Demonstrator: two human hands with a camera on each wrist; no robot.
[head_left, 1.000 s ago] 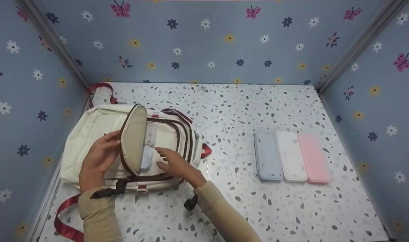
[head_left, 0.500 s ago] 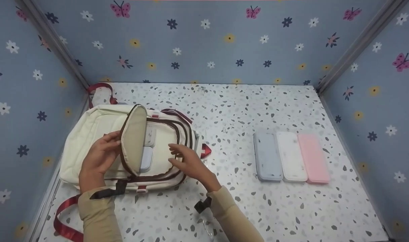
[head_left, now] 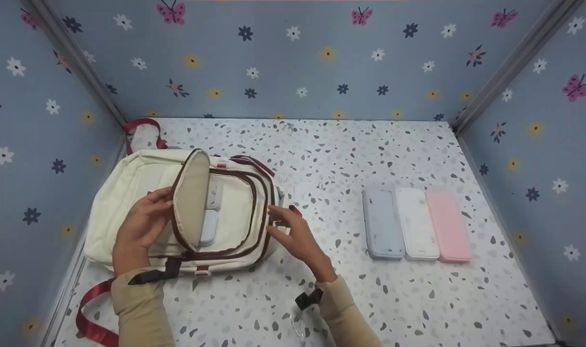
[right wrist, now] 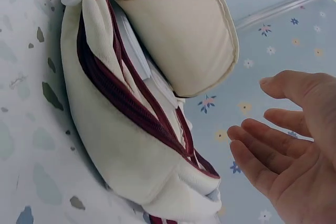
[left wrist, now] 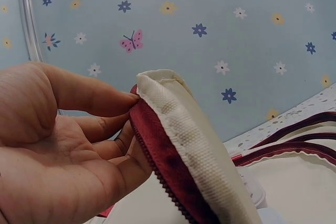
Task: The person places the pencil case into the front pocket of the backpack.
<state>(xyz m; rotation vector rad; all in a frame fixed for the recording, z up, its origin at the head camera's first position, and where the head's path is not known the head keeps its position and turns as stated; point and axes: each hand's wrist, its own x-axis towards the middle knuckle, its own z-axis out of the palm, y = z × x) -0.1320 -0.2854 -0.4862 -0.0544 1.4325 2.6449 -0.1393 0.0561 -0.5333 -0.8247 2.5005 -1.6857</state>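
Note:
A cream backpack (head_left: 124, 193) with dark red zipper trim lies on the left of the table. Its front pocket flap (head_left: 192, 207) is folded up, and my left hand (head_left: 146, 221) pinches the flap's edge between thumb and fingers, as the left wrist view (left wrist: 73, 135) shows closely. Inside the pocket lie a grey-white case (head_left: 215, 193) and a pale blue case (head_left: 209, 226), partly hidden by the flap. My right hand (head_left: 295, 236) hovers over the backpack's right end, fingers loosely bent and holding nothing; the right wrist view shows its bare palm (right wrist: 299, 177).
Three slim cases stand side by side at the right: blue-grey (head_left: 383, 224), white (head_left: 418, 224) and pink (head_left: 448, 226). A red strap (head_left: 93, 313) trails at the front left. Flowered panels (head_left: 293, 58) wall the speckled table (head_left: 331, 159) on three sides.
My right hand has moved rightward, away from the pocket's cases to the backpack's right end. The left hand keeps its pinch on the flap, and the cases stay where they were.

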